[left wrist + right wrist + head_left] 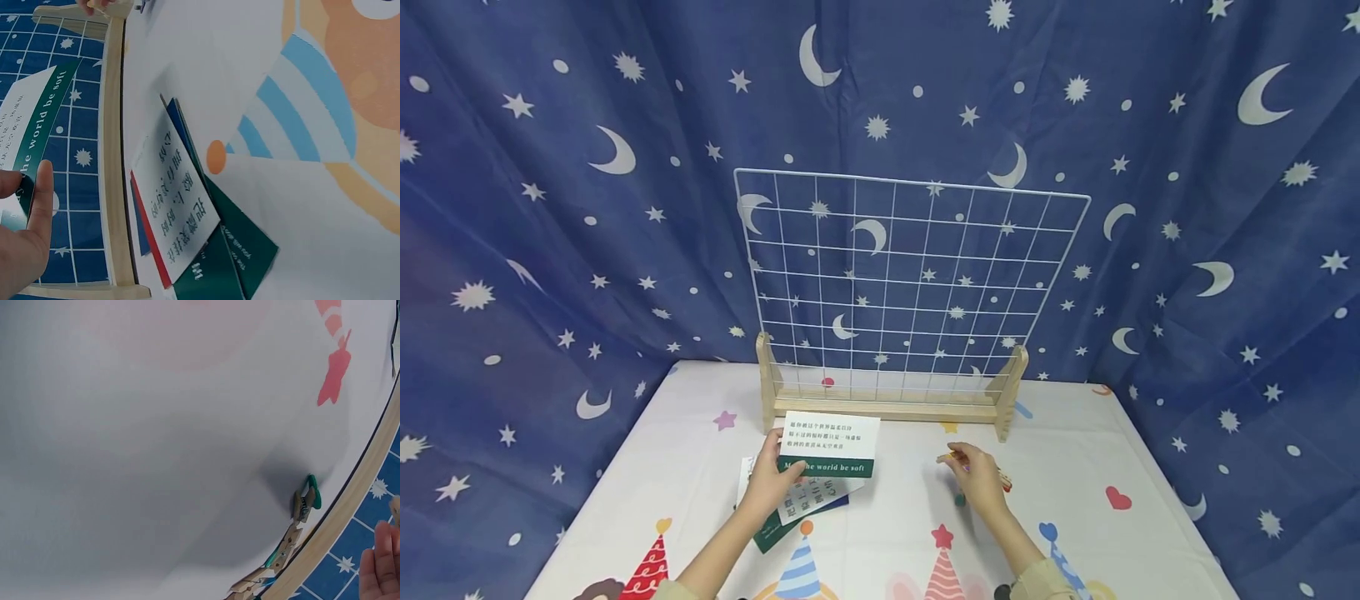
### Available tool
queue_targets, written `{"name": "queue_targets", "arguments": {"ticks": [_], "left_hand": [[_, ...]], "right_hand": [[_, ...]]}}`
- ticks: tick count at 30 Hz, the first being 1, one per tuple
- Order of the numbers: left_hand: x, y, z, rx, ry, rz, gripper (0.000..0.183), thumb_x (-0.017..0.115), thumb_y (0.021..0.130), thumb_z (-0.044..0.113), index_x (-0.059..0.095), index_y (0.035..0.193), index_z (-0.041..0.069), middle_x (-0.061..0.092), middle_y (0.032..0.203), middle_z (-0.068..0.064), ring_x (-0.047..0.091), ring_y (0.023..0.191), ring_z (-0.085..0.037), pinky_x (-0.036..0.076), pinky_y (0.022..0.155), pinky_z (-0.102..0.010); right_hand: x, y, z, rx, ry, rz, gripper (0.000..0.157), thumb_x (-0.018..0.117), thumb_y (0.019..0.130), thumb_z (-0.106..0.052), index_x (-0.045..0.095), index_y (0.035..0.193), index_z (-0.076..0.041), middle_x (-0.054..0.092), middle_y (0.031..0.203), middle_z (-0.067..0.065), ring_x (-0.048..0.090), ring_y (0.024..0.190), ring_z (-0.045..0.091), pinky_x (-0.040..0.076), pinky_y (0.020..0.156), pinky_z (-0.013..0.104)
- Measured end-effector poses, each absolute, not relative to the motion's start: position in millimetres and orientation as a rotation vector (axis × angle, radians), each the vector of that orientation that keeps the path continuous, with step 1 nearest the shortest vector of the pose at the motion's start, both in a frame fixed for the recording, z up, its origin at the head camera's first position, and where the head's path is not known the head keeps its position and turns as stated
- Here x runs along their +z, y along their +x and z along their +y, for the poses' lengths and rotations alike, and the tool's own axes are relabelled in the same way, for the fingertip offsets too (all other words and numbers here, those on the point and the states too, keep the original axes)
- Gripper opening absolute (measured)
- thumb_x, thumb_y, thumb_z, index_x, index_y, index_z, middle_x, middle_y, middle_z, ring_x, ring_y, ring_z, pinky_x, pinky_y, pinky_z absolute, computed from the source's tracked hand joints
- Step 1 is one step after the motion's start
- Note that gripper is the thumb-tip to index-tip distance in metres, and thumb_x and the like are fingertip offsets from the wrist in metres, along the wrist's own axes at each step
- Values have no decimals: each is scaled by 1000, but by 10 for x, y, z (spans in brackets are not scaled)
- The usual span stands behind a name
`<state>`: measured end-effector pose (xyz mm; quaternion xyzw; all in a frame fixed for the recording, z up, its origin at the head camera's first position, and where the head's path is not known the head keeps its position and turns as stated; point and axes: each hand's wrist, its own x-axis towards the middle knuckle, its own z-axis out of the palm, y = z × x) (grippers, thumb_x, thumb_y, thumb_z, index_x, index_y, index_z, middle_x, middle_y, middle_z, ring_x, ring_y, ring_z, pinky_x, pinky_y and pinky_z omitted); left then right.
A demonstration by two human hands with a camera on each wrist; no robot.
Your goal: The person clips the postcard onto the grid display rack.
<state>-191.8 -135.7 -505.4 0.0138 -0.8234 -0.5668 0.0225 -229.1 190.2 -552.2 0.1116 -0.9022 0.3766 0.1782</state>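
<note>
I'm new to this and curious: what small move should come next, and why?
Probably lift the rectangular white-and-green printed card to the white wire grid: the left hand holds it near the grid's pale wooden stand, the right hand appears to pinch a small wooden clip, and no card hangs on the grid.

Small wooden clothespins [290, 540] with bits of green and blue sit in a crooked line on a white counter [112, 506]. The top one has a bright green piece [314, 494] on it. A long, pale wooden bar [337, 522] runs just beside them. Past the bar are thin white wires [364, 524] and blue cloth with white stars [345, 564]. Part of the right hand [382, 562] shows at the edge. A pink star [335, 378] is printed near the top.
</note>
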Motion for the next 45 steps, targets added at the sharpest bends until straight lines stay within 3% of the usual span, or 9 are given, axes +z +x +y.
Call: {"name": "queue_targets", "arguments": {"ticks": [6, 10, 15, 20, 26, 31, 38, 45], "left_hand": [[-4973, -1968, -1347, -1832, 41, -2493, 50, 57, 85, -7, 37, 129, 4, 60, 121, -22, 62, 107, -35, 57, 82, -33], [-4915, -2002, -1363, -1877, 26, -2452, 51, 56, 85, -10, 35, 130, 2, 57, 121, -26, 63, 104, -37, 58, 75, -31], [-4819, -2055, -1400, -1851, 8, -2439, 50, 56, 85, -10, 35, 130, 1, 58, 121, -26, 63, 104, -37, 57, 79, -33], [-4707, -2105, -1432, -1824, -22, -2432, 53, 57, 85, -9, 34, 132, 0, 57, 124, -25, 61, 108, -36, 56, 84, -33], [-4574, -2185, -1411, -1953, -50, -2322, 50, 53, 85, -14, 34, 130, -1, 54, 123, -27, 63, 103, -36, 59, 72, -28], [-4472, -2244, -1358, -2010, -83, -2298, 50, 53, 86, -14, 34, 131, 0, 53, 125, -27, 63, 104, -37, 58, 74, -29], [-4354, -2320, -1351, -2009, -82, -2288, 46, 55, 86, -11, 38, 128, -1, 55, 121, -26, 66, 97, -24, 58, 76, -27], [-4220, -2344, -1427, -2024, -72, -2276, 39, 59, 87, -7, 44, 123, -6, 56, 114, -26, 65, 87, -9, 57, 78, -27]], "right_hand": [[-5515, -2278, 1884, 1208, 236, -2543, 12, 72, 77, 2, 67, 87, 6, 70, 78, 13, 65, 68, 19, 55, 62, 20], [-5509, -2270, 1864, 1282, 223, -2512, 12, 69, 80, 3, 63, 90, 5, 69, 77, 13, 66, 65, 19, 54, 59, 18], [-5479, -2269, 1838, 1380, 250, -2451, 14, 61, 86, 5, 54, 98, 5, 70, 79, 17, 69, 69, 24, 57, 65, 24], [-5417, -2274, 1817, 1513, 162, -2385, 15, 58, 89, 3, 56, 102, 8, 70, 81, 20, 70, 72, 21, 58, 73, 29], [-5328, -2275, 1791, 1686, 35, -2323, 18, 57, 90, 1, 57, 106, 11, 70, 87, 24, 71, 76, 13, 56, 81, 24], [-5247, -2286, 1734, 1772, 38, -2271, 19, 60, 89, 1, 56, 102, 14, 69, 90, 28, 69, 75, 6, 55, 78, 18], [-5035, -2315, 1629, 1796, 98, -2178, 20, 60, 89, 0, 60, 101, 16, 67, 92, 31, 65, 72, -4, 53, 73, 10], [-4756, -2220, 1553, 1844, 158, -2187, 21, 60, 87, 5, 61, 105, 16, 66, 95, 34, 65, 75, -4, 51, 75, 9]]}}
